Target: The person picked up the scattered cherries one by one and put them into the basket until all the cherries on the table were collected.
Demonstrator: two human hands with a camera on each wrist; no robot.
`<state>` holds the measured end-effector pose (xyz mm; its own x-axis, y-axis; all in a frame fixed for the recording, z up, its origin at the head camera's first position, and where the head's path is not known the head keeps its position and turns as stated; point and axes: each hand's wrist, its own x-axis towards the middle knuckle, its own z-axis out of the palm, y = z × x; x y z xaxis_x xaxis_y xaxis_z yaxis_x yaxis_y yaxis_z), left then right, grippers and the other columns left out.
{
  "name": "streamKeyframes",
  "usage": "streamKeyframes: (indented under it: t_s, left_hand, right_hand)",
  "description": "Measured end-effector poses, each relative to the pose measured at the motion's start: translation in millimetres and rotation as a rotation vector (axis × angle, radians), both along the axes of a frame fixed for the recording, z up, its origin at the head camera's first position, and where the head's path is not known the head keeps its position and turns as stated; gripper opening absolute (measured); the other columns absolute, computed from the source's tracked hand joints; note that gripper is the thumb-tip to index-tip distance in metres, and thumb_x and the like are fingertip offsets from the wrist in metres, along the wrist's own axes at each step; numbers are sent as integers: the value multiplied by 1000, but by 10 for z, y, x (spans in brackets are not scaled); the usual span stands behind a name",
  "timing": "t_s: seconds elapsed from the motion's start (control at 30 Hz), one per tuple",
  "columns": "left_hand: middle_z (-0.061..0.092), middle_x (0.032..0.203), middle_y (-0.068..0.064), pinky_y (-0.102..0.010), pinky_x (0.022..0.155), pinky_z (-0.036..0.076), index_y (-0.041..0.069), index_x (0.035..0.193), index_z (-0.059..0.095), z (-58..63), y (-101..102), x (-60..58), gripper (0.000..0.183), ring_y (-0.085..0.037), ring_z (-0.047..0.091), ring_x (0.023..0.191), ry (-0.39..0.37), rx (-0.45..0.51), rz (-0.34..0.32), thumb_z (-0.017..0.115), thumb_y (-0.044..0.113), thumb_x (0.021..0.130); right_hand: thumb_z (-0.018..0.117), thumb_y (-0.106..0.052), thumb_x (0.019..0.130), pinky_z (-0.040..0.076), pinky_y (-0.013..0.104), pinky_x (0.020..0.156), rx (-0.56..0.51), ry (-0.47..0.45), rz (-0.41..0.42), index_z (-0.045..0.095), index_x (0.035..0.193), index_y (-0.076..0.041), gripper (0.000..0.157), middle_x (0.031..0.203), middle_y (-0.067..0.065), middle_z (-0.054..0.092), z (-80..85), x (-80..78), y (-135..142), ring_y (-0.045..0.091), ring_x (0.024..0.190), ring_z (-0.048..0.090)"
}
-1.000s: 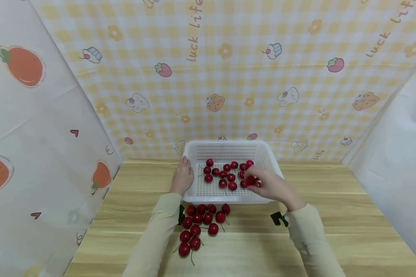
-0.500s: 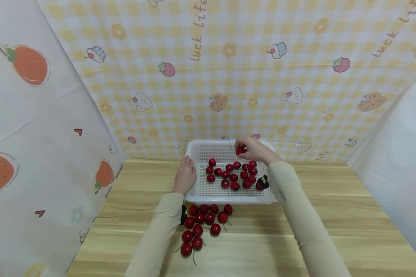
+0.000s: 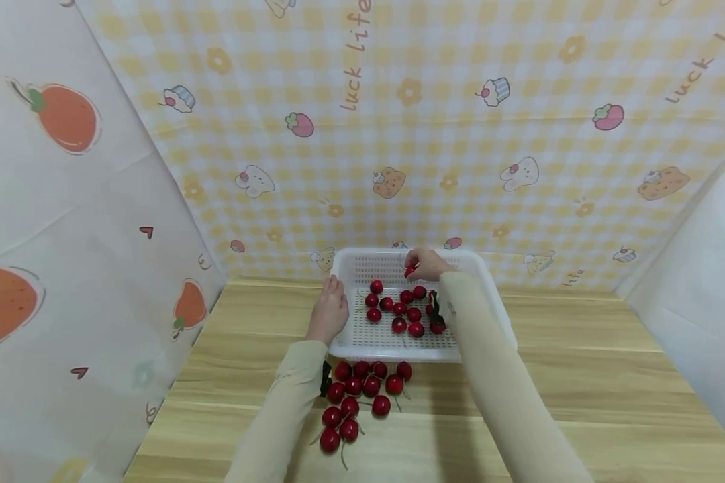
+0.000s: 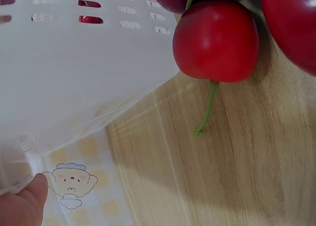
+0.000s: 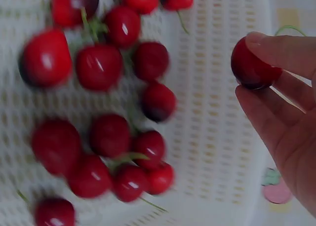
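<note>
In the head view my left hand (image 3: 329, 310) holds the left rim of a white plastic basket (image 3: 374, 352); one of its fingertips (image 4: 34, 191) shows at that rim in the left wrist view. My right hand (image 3: 424, 263) is over the basket's far side and pinches a dark red cherry (image 5: 252, 65) between thumb and fingers. A thin green stem curves out behind that hand. More cherries (image 5: 98, 68) lie spread on the slotted basket floor, some with stems. In the head view my right sleeve hides the basket's right part.
In front of the basket, loose cherries (image 3: 353, 386) with green stems lie on the wooden table (image 3: 580, 389), close to my left forearm. A checked cloth (image 3: 314, 154) rises right behind the basket. A white printed sheet (image 3: 109, 268) stands along the left side.
My right hand has gone from the basket's right part up and left to its far side, carrying the cherry, and then slightly lower. My left hand stays at the rim.
</note>
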<state>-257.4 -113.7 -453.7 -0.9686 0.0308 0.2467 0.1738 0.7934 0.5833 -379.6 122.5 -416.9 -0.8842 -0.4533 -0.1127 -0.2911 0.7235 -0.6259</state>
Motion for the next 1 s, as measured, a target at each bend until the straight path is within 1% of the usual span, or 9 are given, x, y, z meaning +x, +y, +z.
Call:
streamKeyframes:
  t_s: [0.1, 0.2, 0.33, 0.43, 0.57, 0.77, 1.0]
  left_hand:
    - [32, 140, -25, -41, 110, 21, -12, 127, 43, -5, -5, -5, 39, -35, 25, 133, 3, -3, 4, 44, 7, 92]
    - [31, 140, -24, -42, 110, 21, -11, 127, 43, -8, -12, -10, 40, -35, 25, 133, 1, -2, 4, 43, 7, 92]
    - [31, 140, -24, -42, 110, 21, -11, 127, 44, -10, -11, -12, 40, -35, 26, 133, -1, -7, 11, 44, 7, 92]
    - [31, 141, -24, -42, 110, 22, -11, 127, 43, -8, -7, -9, 40, -34, 25, 133, -7, -2, 11, 44, 8, 92]
    - [31, 141, -24, -44, 109, 23, -11, 127, 43, -2, -1, 2, 40, -35, 26, 133, -15, -4, 5, 44, 8, 92]
    - [34, 139, -25, -44, 108, 26, -11, 126, 45, 9, 1, 7, 39, -37, 29, 131, 16, -19, 3, 45, 7, 91]
    - [36, 137, -26, -45, 107, 27, -12, 124, 47, 3, -4, 7, 37, -38, 31, 130, 37, -13, 5, 47, 5, 90]
  right_hand:
    - [73, -6, 72, 49, 28, 65, 20, -48, -47, 60, 86, -4, 19, 85, 8, 61, -86, -31, -96, 20, 74, 53]
    - [73, -7, 73, 49, 27, 64, 32, -103, -88, 60, 86, -6, 19, 85, 8, 61, -129, -22, -187, 20, 74, 52]
    - [73, -4, 72, 49, 27, 63, 24, -136, -95, 61, 86, -6, 19, 85, 8, 60, -157, 16, -278, 21, 76, 53]
    - [73, -3, 69, 48, 27, 62, 36, -131, -81, 61, 85, -6, 19, 83, 8, 60, -188, 45, -306, 21, 75, 53]
    - [71, -2, 71, 46, 27, 62, 65, -119, -68, 62, 85, -6, 18, 82, 7, 59, -266, 63, -300, 20, 74, 52]
    - [70, 0, 71, 45, 26, 61, 60, -101, -59, 62, 84, -6, 16, 81, 7, 59, -373, 49, -296, 19, 72, 51]
    - [69, 0, 72, 45, 27, 62, 77, -98, -39, 62, 82, -7, 14, 81, 6, 60, -397, 79, -303, 19, 74, 52]
